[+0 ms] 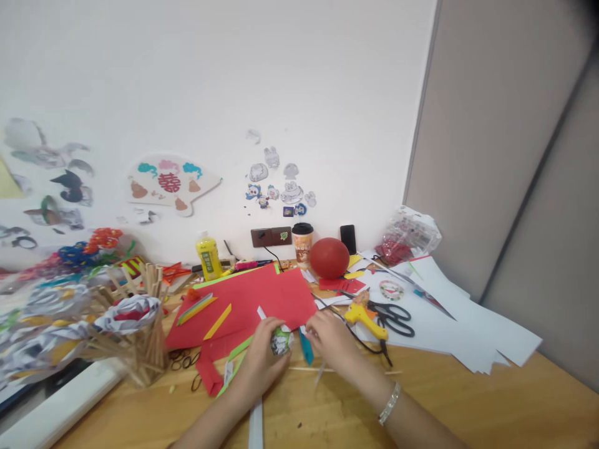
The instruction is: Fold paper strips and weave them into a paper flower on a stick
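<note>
My left hand is closed around a small round bundle of green and white paper strips, just above the wooden table. My right hand is a little to the right, its fingers pinched together at a white paper strip, partly hidden by the fingertips. A teal cutter-like tool lies between the two hands. Below my left wrist, a long white paper strip runs toward the table's front edge. Red paper sheets spread behind both hands.
Right of my hands are a yellow glue gun, black-handled scissors and white paper sheets. A red balloon, a lidded cup and a yellow bottle stand behind. Wooden sticks in a holder crowd the left.
</note>
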A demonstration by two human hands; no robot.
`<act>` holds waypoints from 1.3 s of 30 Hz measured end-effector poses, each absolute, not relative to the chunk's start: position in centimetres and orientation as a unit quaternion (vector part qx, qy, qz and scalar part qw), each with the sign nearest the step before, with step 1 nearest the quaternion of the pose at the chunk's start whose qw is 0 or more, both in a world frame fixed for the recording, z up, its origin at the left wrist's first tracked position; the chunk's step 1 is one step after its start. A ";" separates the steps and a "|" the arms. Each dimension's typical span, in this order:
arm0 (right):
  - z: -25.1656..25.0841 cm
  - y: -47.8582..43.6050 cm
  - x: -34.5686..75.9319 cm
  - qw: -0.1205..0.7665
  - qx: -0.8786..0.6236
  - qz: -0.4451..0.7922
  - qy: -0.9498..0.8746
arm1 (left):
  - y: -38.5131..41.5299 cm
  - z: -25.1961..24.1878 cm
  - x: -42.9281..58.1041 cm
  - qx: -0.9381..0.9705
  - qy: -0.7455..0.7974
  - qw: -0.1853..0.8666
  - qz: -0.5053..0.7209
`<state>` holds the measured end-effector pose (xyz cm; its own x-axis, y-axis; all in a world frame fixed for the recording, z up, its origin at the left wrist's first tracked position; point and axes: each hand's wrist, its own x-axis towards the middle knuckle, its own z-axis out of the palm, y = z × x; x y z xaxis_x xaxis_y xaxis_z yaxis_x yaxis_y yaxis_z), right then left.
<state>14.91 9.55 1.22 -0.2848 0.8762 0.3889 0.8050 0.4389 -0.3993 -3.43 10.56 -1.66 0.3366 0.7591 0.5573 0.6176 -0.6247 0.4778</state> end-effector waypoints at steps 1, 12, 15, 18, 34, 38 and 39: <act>1.3 9.6 14.9 0.319 -0.518 0.089 -0.789 | 10.4 -1.6 -3.3 0.814 0.421 0.099 0.387; -0.2 11.8 17.6 0.218 -0.577 0.180 -0.766 | 9.6 -1.3 -2.9 0.835 0.428 0.164 0.304; 0.3 11.7 17.4 0.171 -0.625 0.123 -0.751 | 9.8 -1.4 -3.1 0.824 0.438 0.171 0.315; 0.6 11.4 16.7 0.148 -0.651 0.074 -0.741 | 10.0 -1.1 -3.1 0.818 0.441 0.195 0.313; 0.7 10.8 15.4 0.133 -0.684 0.071 -0.713 | 11.2 -1.7 -3.2 0.727 0.463 0.329 0.385; 1.6 11.1 17.1 0.244 -0.687 0.130 -0.672 | 10.8 -1.0 -3.2 0.749 0.440 0.277 0.410; 1.9 11.1 17.6 0.280 -0.676 0.136 -0.668 | 10.8 -0.9 -3.2 0.755 0.440 0.266 0.406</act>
<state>17.61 11.11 1.90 0.0720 0.9791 0.1903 0.8273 0.0480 -0.5598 -3.17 10.76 -0.85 0.2829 0.8813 0.3786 0.4489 -0.4705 0.7597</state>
